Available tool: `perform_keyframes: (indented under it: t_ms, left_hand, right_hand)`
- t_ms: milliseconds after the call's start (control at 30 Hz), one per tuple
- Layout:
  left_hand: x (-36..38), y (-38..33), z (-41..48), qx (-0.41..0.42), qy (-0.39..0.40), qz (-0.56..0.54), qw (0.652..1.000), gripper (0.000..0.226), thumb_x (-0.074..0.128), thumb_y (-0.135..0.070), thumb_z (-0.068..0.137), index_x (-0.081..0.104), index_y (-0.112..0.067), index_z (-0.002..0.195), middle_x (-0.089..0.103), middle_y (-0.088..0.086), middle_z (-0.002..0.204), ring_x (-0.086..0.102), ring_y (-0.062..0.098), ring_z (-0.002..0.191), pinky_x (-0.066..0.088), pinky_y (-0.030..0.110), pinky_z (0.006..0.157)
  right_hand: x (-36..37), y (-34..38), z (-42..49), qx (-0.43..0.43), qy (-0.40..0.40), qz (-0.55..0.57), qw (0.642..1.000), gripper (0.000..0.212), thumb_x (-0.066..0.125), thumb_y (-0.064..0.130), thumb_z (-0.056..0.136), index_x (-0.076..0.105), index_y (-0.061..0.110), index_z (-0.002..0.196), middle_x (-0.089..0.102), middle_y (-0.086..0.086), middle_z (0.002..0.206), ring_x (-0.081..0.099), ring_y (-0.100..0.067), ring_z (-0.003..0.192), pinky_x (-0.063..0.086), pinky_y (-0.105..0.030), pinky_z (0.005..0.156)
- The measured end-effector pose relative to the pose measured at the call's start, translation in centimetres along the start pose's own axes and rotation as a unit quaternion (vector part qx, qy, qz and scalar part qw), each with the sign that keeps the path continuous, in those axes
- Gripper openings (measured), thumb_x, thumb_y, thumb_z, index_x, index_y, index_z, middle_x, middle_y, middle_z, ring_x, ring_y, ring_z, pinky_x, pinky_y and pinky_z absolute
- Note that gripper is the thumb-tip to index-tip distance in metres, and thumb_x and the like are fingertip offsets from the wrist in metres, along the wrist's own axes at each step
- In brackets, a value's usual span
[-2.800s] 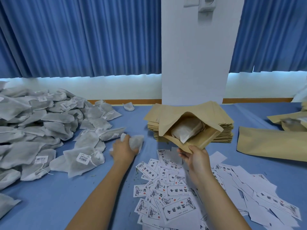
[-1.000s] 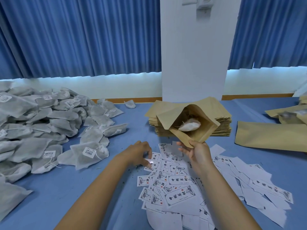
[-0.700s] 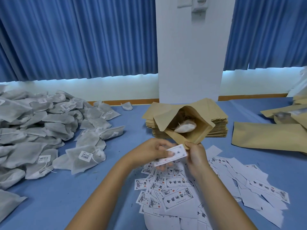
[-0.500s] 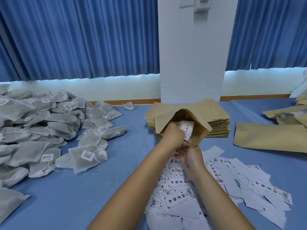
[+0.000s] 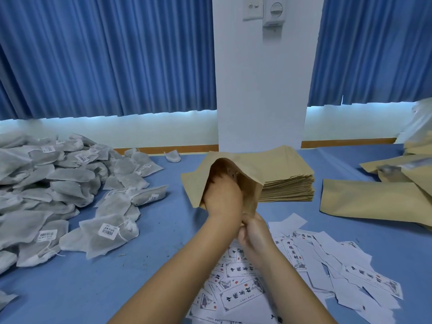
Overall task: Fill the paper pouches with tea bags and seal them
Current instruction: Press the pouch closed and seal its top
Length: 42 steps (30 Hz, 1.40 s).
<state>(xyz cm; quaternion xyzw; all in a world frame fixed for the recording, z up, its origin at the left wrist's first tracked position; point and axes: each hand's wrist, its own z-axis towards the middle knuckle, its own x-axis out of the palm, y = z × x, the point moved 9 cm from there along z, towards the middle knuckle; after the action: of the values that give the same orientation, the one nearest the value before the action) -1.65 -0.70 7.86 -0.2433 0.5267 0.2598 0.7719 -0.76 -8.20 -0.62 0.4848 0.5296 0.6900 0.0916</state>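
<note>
Over a blue counter [image 5: 93, 288], between heaped mesh tea bags [image 5: 58, 183] and scattered printed label slips [image 5: 243, 293], a packer's left hand [image 5: 223, 199], which a moment ago carried a slip to the mouth, has plunged into the kraft paper pouch [image 5: 252, 178]. The label thus joins the tea bag seen inside earlier, and sealing likely comes next. Its fingers are hidden (grasp impossible to tell), while the right hand [image 5: 253, 232] pinches the pouch's near edge, holding it open before the stack of empty pouches [image 5: 287, 181].

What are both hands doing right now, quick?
Left hand: fingers hidden inside the paper pouch, cannot tell.
Right hand: gripping the paper pouch's lower edge.
</note>
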Motion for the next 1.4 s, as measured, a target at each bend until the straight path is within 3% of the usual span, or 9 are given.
perform_keyframes:
  t_ms: [100, 233, 467, 633, 800, 933, 1033, 1267, 1400]
  left_hand:
    - [-3.8, -0.1, -3.9, 0.072, -0.109, -0.007, 0.991, 0.050, 0.060, -0.048, 0.088, 0.048, -0.009, 0.118, 0.060, 0.006, 0.107, 0.062, 0.019, 0.094, 0.038, 0.025, 0.061]
    - [-10.3, 1.8, -6.9, 0.136, -0.319, -0.014, 0.938, 0.027, 0.079, -0.022, 0.071, 0.064, -0.013, 0.091, 0.058, 0.005, 0.086, 0.054, 0.024, 0.077, 0.035, 0.030, 0.053]
    - [-5.9, 3.5, -2.6, 0.115, -0.141, -0.078, 0.980, 0.047, 0.046, -0.013, 0.094, 0.043, -0.029, 0.137, 0.047, 0.005, 0.111, 0.058, 0.027, 0.083, 0.034, 0.032, 0.057]
    - [-1.0, -0.7, -6.4, 0.250, -0.065, 0.119, 0.959, 0.043, 0.073, -0.032, 0.075, 0.062, -0.028, 0.116, 0.058, -0.004, 0.094, 0.059, 0.016, 0.060, 0.014, 0.029, 0.040]
    - [1.7, 0.2, -6.4, 0.186, -0.063, 0.051, 0.979, 0.064, 0.045, -0.017, 0.096, 0.013, -0.008, 0.151, 0.047, 0.005, 0.119, 0.057, 0.020, 0.086, 0.025, 0.028, 0.048]
    - [-0.4, -0.2, -8.1, 0.223, -0.139, 0.045, 0.964, 0.073, 0.088, -0.027, 0.046, 0.070, -0.011, 0.115, 0.060, -0.004, 0.076, 0.053, 0.010, 0.049, 0.020, 0.023, 0.038]
    - [0.5, -1.2, -9.6, 0.267, -0.134, 0.037, 0.954, 0.079, 0.088, -0.023, 0.024, 0.076, -0.013, 0.102, 0.056, -0.005, 0.065, 0.047, 0.008, 0.041, 0.016, 0.020, 0.036]
    - [0.2, 0.4, -9.7, 0.267, -0.169, -0.028, 0.948, 0.068, 0.090, -0.020, 0.039, 0.074, -0.011, 0.104, 0.056, -0.004, 0.066, 0.051, 0.011, 0.046, 0.029, 0.019, 0.032]
    - [0.0, -1.2, -12.1, 0.360, -0.162, -0.153, 0.906, 0.011, 0.061, -0.020, 0.075, 0.063, -0.011, 0.069, 0.052, 0.004, 0.062, 0.049, 0.021, 0.047, 0.036, 0.026, 0.035]
  right_hand:
    - [0.0, -0.1, 0.0, -0.005, 0.002, 0.008, 1.000, 0.025, 0.041, -0.003, 0.095, 0.054, 0.003, 0.116, 0.069, -0.002, 0.069, 0.064, -0.010, 0.057, 0.049, -0.023, 0.046]
    - [-0.2, -0.5, 0.1, -0.002, -0.022, -0.056, 0.998, 0.023, 0.039, 0.018, 0.102, 0.051, 0.005, 0.116, 0.072, -0.004, 0.073, 0.067, -0.023, 0.056, 0.053, -0.032, 0.048]
    - [-2.8, -0.7, -0.2, 0.007, -0.130, -0.177, 0.975, 0.027, 0.058, 0.031, 0.093, 0.058, 0.006, 0.105, 0.070, -0.011, 0.084, 0.069, -0.026, 0.060, 0.055, -0.037, 0.064]
    - [-4.2, 1.5, -0.3, -0.055, -0.180, -0.213, 0.959, 0.015, 0.053, 0.001, 0.088, 0.065, 0.005, 0.081, 0.068, -0.017, 0.078, 0.062, -0.026, 0.071, 0.046, -0.027, 0.058]
    - [-2.5, 1.1, 0.1, -0.032, -0.105, -0.250, 0.962, 0.034, 0.054, 0.020, 0.093, 0.054, 0.012, 0.060, 0.053, 0.001, 0.046, 0.051, -0.011, 0.045, 0.039, -0.017, 0.045]
    - [-3.3, 0.6, 0.4, -0.016, -0.132, -0.264, 0.955, 0.032, 0.051, 0.008, 0.091, 0.053, 0.012, 0.059, 0.050, 0.005, 0.038, 0.047, -0.010, 0.038, 0.033, -0.017, 0.039]
    - [-4.4, 0.0, 0.6, -0.006, -0.165, -0.316, 0.934, 0.034, 0.052, 0.005, 0.091, 0.050, 0.011, 0.057, 0.046, 0.008, 0.036, 0.042, -0.009, 0.038, 0.028, -0.018, 0.040]
    - [-2.8, -0.8, 0.3, 0.036, -0.095, -0.064, 0.993, 0.046, 0.045, 0.043, 0.095, 0.067, 0.018, 0.063, 0.061, 0.001, 0.053, 0.058, -0.010, 0.045, 0.043, -0.019, 0.042]
    - [-3.8, 1.0, 0.3, -0.020, -0.135, -0.245, 0.960, 0.023, 0.055, 0.020, 0.095, 0.065, 0.011, 0.077, 0.065, -0.005, 0.065, 0.061, -0.021, 0.065, 0.047, -0.028, 0.062]
